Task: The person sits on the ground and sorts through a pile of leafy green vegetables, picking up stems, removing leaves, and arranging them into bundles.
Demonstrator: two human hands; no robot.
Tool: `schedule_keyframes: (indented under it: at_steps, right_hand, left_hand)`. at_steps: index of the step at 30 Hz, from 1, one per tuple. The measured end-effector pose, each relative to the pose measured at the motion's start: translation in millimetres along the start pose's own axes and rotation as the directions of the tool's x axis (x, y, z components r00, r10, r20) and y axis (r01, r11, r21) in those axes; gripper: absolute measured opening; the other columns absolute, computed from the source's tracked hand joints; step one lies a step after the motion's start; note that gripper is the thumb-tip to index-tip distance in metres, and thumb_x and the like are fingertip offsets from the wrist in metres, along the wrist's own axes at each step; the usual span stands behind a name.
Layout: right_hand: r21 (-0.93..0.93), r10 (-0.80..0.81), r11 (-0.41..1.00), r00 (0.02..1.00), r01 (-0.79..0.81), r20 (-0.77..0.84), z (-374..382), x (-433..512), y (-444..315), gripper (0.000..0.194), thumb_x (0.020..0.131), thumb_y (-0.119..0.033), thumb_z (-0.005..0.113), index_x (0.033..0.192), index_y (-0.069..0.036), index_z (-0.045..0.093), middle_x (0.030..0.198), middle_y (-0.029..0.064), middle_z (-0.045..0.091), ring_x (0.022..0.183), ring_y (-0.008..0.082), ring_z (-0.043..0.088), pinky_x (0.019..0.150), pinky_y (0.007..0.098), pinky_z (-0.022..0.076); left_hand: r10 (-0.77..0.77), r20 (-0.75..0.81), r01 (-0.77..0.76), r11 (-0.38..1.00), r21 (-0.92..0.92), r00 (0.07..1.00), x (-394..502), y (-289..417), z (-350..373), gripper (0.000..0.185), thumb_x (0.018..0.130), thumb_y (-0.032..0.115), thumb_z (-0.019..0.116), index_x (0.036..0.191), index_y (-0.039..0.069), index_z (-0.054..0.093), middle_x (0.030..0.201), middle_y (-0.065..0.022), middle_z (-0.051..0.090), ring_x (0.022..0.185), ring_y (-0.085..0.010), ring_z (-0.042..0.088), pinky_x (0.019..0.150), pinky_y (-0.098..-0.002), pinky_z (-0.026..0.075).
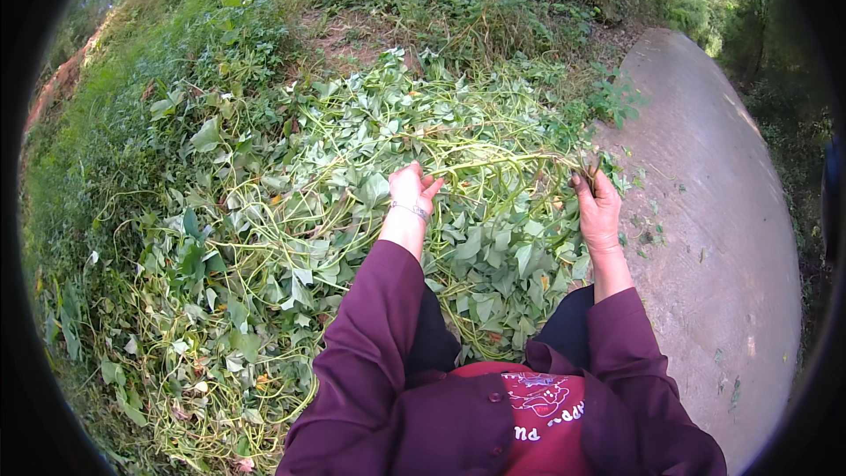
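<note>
My right hand (pixel 597 203) grips the cut ends of several long green vine stems (pixel 509 162), with dark-stained fingertips around them. The stems run leftward, nearly level, to my left hand (pixel 411 190), which wears a thin bracelet. Its fingertips are at the stems, but whether they close around them is hidden. Leaves hang below the stretched stems near my right hand. Under both hands spreads a wide heap of leafy vines (pixel 317 231), which look like sweet potato vines, tangled and partly wilted.
A concrete path (pixel 714 244) runs along the right, with loose leaf scraps on it. Tall grass and weeds (pixel 152 79) rise on the left. Beyond the heap lies a patch of bare soil (pixel 344 39), with brush behind it. My dark-trousered legs (pixel 565 324) stand at the heap's near side.
</note>
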State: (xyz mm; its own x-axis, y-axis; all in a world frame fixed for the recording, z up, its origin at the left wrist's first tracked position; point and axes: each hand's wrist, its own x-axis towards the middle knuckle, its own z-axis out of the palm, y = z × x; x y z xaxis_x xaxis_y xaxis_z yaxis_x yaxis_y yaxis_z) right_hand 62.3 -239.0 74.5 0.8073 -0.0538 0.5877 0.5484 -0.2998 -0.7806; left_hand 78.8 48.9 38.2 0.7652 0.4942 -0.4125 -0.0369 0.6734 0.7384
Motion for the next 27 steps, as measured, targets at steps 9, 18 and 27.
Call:
schedule_keyframes:
  at_steps: [9,18,27]
  right_hand:
    - [-0.079,-0.167,0.984,0.982,0.161,-0.090,-32,9,-52,0.012,0.084,-0.011,0.064,0.091,-0.002,0.060,0.077,0.0046,0.061,0.068,0.0132,0.055,0.063,0.0256,0.0445]
    - [-0.343,-0.430,0.853,0.902,0.395,-0.031,-22,-8,-70,0.019,0.075,-0.001,0.066,0.092,-0.003,0.060,0.081,0.0116,0.062,0.071,0.0260,0.061,0.063,0.0314,0.0479]
    - [-0.074,-0.593,0.743,0.705,0.665,0.389,1,-58,-44,0.032,0.062,-0.002,0.062,0.094,-0.005,0.063,0.086,0.0054,0.063,0.071,0.0215,0.061,0.057,0.0314,0.0489]
  left_hand:
    - [-0.204,0.359,0.335,0.872,-0.356,0.911,-27,-34,42,0.061,0.092,0.025,0.053,0.138,0.004,0.018,0.142,-0.0258,0.021,0.128,-0.0409,0.030,0.101,-0.0522,0.036]
    - [-0.282,0.077,0.262,0.945,0.197,0.956,-36,-50,23,0.049,0.084,0.037,0.062,0.115,0.005,0.043,0.100,-0.0110,0.042,0.070,-0.0227,0.041,0.054,-0.0373,0.038]
    - [-0.452,0.406,0.320,0.880,0.352,0.795,3,-21,27,0.029,0.082,0.029,0.067,0.100,0.009,0.056,0.092,-0.0090,0.058,0.075,-0.0244,0.058,0.058,-0.0369,0.048]
